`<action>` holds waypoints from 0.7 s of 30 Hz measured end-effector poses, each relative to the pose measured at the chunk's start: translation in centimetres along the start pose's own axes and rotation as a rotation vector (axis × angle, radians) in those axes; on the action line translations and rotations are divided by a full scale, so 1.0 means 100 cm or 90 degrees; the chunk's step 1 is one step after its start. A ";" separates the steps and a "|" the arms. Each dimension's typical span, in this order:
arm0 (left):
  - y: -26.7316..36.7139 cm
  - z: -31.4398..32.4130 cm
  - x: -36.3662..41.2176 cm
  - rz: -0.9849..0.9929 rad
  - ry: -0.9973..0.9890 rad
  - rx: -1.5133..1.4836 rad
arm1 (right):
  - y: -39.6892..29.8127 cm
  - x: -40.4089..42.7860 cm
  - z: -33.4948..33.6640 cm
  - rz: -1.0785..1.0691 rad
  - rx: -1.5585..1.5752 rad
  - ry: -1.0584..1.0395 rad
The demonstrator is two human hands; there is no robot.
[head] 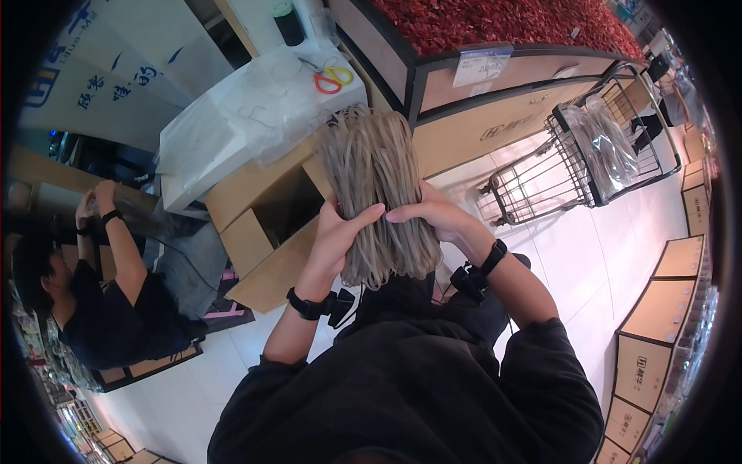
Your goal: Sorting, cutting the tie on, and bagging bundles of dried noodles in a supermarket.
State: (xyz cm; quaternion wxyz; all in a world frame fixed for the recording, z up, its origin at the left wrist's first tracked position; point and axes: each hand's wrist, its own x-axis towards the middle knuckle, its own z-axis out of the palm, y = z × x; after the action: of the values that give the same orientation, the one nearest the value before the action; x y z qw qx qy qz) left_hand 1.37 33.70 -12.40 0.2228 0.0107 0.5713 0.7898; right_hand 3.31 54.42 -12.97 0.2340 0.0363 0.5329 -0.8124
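Both my hands grip a thick bundle of greyish-brown dried strands [377, 174], perhaps noodles or vermicelli, held up before my body. My left hand [342, 235] clasps its left side, with the thumb across the front. From the right, my right hand [435, 214] holds it, and the two thumb tips nearly meet at the middle. The fingers behind the bundle are hidden. An open cardboard box [255, 278] stands beyond my left hand. On the plastic-covered white table [214, 127] above it lie scissors with red and yellow handles [333, 79].
A spool of dark thread [288, 24] stands at the table's back. Another person [116, 313] sits at left, arms raised. A display bin [440, 98] holds dried red goods. At right, a wire shopping cart [539, 180] carries clear-wrapped packages [606, 151]; more cardboard-fronted display cases [643, 371] line the aisle.
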 end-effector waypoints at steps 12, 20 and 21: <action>-0.006 -0.005 0.001 0.023 -0.004 0.036 | 0.009 0.005 0.000 -0.040 -0.037 0.056; -0.012 0.004 0.010 0.082 0.061 0.098 | 0.005 0.004 0.014 -0.073 -0.093 0.124; -0.012 0.002 0.012 0.085 0.069 0.105 | 0.003 0.005 0.013 -0.082 -0.116 0.128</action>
State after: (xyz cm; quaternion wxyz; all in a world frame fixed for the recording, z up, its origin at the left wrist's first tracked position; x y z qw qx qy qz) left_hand 0.80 34.65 -13.73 0.1373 0.0243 0.6433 0.7528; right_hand 3.25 52.97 -12.79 0.1293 0.0621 0.6266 -0.7661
